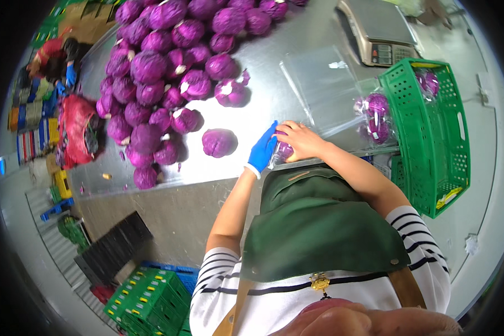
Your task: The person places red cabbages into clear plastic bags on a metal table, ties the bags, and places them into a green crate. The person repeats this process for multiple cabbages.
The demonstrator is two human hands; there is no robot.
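Note:
A red cabbage in clear plastic wrap (283, 151) rests at the front edge of the metal table (273, 96), between my two hands. My left hand (263, 148), in a blue glove, presses flat along its left side. Bare, my right hand (302, 140) curves over the top and right of it, hiding much of the cabbage. To the left lies a single unwrapped red cabbage (216, 143). Beyond it a large heap of red cabbages (149, 67) covers the table's left and far part. Two wrapped cabbages (377, 117) sit on the right.
A green plastic crate (439, 138) at the right holds a wrapped cabbage (427, 82). Behind it stands a digital scale (378, 25). A red mesh sack (76, 130) leans at the table's left end, near a person in blue gloves (52, 59). Green crates (151, 300) are stacked on the floor.

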